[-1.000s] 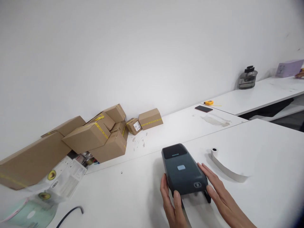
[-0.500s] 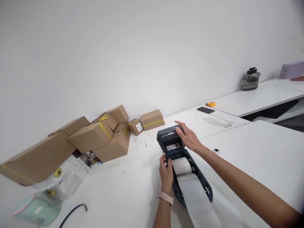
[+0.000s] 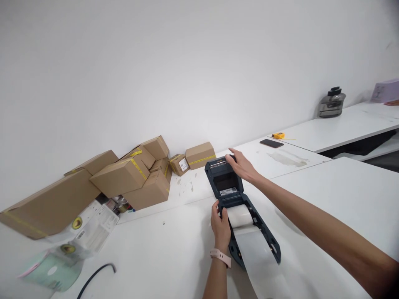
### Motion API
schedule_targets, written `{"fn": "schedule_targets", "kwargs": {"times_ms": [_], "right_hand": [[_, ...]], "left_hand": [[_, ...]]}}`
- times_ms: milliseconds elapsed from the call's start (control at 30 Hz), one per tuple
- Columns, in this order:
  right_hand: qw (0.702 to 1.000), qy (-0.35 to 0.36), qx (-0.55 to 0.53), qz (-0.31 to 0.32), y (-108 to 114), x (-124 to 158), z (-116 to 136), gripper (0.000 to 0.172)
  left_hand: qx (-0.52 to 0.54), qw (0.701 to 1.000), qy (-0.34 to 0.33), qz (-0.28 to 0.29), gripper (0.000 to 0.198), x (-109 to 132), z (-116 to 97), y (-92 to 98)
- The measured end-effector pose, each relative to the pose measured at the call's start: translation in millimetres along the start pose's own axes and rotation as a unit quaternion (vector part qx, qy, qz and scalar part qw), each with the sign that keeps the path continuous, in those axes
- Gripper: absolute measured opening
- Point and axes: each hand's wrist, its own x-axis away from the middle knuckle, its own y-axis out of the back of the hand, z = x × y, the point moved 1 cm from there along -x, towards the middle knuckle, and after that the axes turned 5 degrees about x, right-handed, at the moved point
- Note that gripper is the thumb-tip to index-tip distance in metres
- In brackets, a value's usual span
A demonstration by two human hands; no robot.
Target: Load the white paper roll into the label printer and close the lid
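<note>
A dark label printer (image 3: 261, 222) stands on the white table with its lid (image 3: 226, 178) raised. In its base lies a white label roll (image 3: 239, 216), and a strip of label paper (image 3: 257, 253) runs from it toward me over the front. My left hand (image 3: 220, 226) grips the left edge of the base near the hinge, thumb on the rim and fingers outside. Up at the lid's far right edge, my right hand (image 3: 241, 165) holds it with thumb and fingers. The undersides of both hands' grips are partly hidden.
Cardboard boxes (image 3: 121, 176) are stacked at the left against the wall. Nearer lie clear packs (image 3: 96, 228), a mint-green pouch (image 3: 52, 270) and a dark cable (image 3: 95, 274). A phone (image 3: 272, 143), a yellow tape measure (image 3: 278, 136) and a water jug (image 3: 332, 104) are at the far right.
My right hand has swung the printer lid further up and back, so more of its inner side shows. The left hand keeps its hold on the base.
</note>
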Motion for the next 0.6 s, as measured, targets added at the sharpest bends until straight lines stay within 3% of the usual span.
{"fn": "schedule_targets", "kwargs": {"times_ms": [67,100,167,233,267,333,433,600], "right_hand": [[0.997,0.05,-0.004,-0.054,6.8,27.9,2.6,0.047],[0.995,0.081,-0.003,-0.052,8.4,43.0,1.9,0.041],[0.988,0.142,0.018,0.063,5.6,70.4,-4.3,0.035],[0.955,0.177,0.075,0.225,-4.2,88.9,-15.8,0.026],[0.932,0.183,0.111,0.292,-10.6,93.8,-22.1,0.027],[0.889,0.181,0.171,0.384,-25.2,95.3,-32.2,0.052],[0.838,0.161,0.201,0.48,-46.7,87.3,-37.0,0.072],[0.816,0.136,0.213,0.52,-62.9,75.7,-32.7,0.074]], "left_hand": [[0.009,1.0,0.0,0.001,0.046,0.6,-0.2,0.4],[0.015,1.0,0.001,0.002,0.046,0.8,-0.2,0.7],[0.028,1.0,0.003,0.002,0.046,0.7,0.5,1.1],[0.044,0.999,0.009,0.0,0.047,0.0,2.4,0.7],[0.053,0.999,0.014,-0.002,0.048,-0.6,3.8,0.1],[0.071,0.997,0.028,-0.006,0.049,-2.1,7.2,-1.5],[0.087,0.995,0.055,-0.008,0.056,-4.7,11.4,-2.6],[0.057,0.995,0.08,0.006,0.069,-9.3,9.0,6.4]]}}
